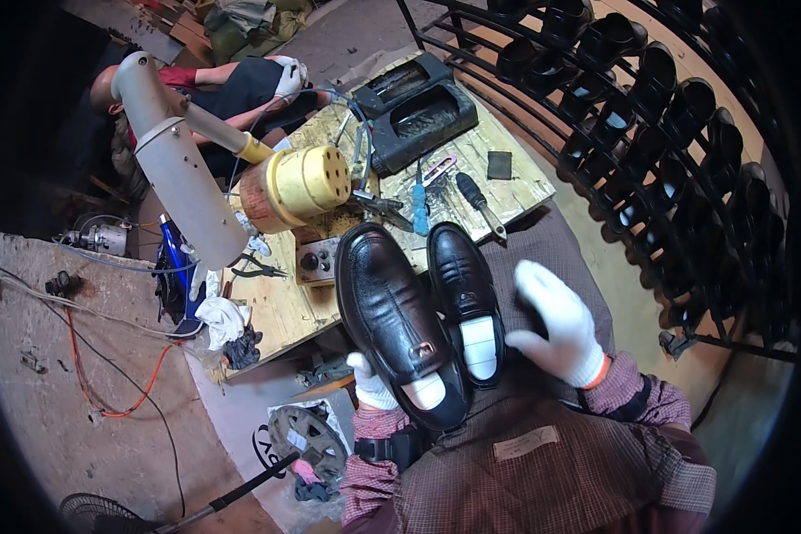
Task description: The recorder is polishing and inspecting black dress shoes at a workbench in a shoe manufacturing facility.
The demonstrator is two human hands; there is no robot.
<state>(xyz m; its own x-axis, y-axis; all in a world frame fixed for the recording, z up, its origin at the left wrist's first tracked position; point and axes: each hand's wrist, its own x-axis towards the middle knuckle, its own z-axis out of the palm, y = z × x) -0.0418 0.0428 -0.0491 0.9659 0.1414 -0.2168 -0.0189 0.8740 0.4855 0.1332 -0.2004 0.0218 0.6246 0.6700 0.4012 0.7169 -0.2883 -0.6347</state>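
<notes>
Two black leather slip-on shoes with white insole labels are in front of me, toes pointing away. The larger-looking left shoe (pixel 383 298) is raised near the table edge. My left hand (pixel 370 384), in a white glove, holds it from the left and below; the thumb shows, while the shoe hides the other fingers. Close against it on the right is the second shoe (pixel 463 285); what bears it is hidden. My right hand (pixel 556 325), also in a white glove, is just right of that shoe, fingers apart and holding nothing.
A wooden worktable (pixel 316 303) bears a yellow heater nozzle (pixel 316 182), pliers (pixel 383 206), a screwdriver (pixel 481 205) and a black tray (pixel 427 120). A rack of black shoes (pixel 659 116) stands at right. Beyond the table sits a co-worker (pixel 240 84). A fan (pixel 98 512) is lower left.
</notes>
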